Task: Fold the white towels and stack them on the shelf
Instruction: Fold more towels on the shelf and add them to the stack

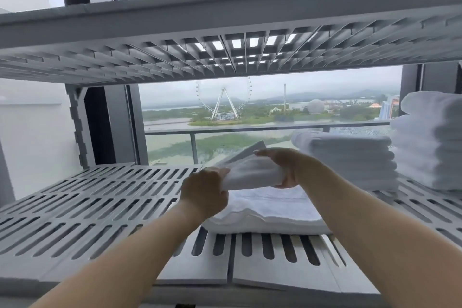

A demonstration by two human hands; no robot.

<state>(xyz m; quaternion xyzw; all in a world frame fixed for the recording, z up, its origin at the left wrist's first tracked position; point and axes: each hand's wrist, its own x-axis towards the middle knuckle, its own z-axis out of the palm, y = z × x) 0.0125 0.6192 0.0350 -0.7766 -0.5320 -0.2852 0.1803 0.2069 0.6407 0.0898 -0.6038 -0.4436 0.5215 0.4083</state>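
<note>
Both hands hold a small folded white towel (250, 172) just above the grey slatted shelf (100, 197). My left hand (203, 191) grips its left end, fingers curled round it. My right hand (282, 165) grips the right end, thumb below and fingers over the top. Directly beneath the held towel lies a folded white towel (267, 215) flat on the shelf. A stack of several folded white towels (350, 157) stands to the right, and a taller stack (435, 140) stands at the far right.
Another grey slatted shelf (225, 57) hangs close overhead. The rack's left post (80, 127) rises at the back left. Behind the rack is a large window with a balcony railing (225, 130). The shelf's left half is bare slats.
</note>
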